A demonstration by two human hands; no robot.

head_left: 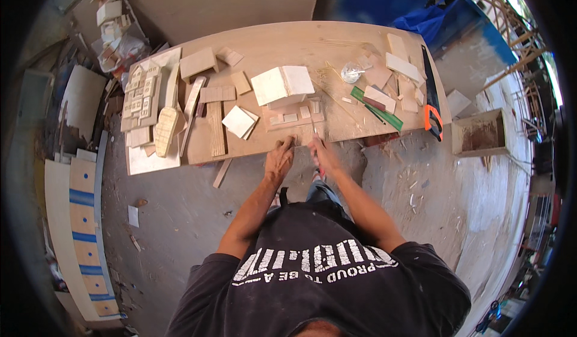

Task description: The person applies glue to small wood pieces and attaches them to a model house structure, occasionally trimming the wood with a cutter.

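I'm watching the right hand (324, 155) gripping a slim tool (313, 127) near the wooden model house (282, 86) — the left hand's (280, 158) grip I cannot tell.

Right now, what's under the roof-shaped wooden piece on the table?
Shaded wood shows below the near edge of the roof-shaped piece; anything farther beneath is covered.

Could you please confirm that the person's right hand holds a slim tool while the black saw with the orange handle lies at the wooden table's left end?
Not quite: the head view shows the orange-handled black saw at the right end of the wooden table.
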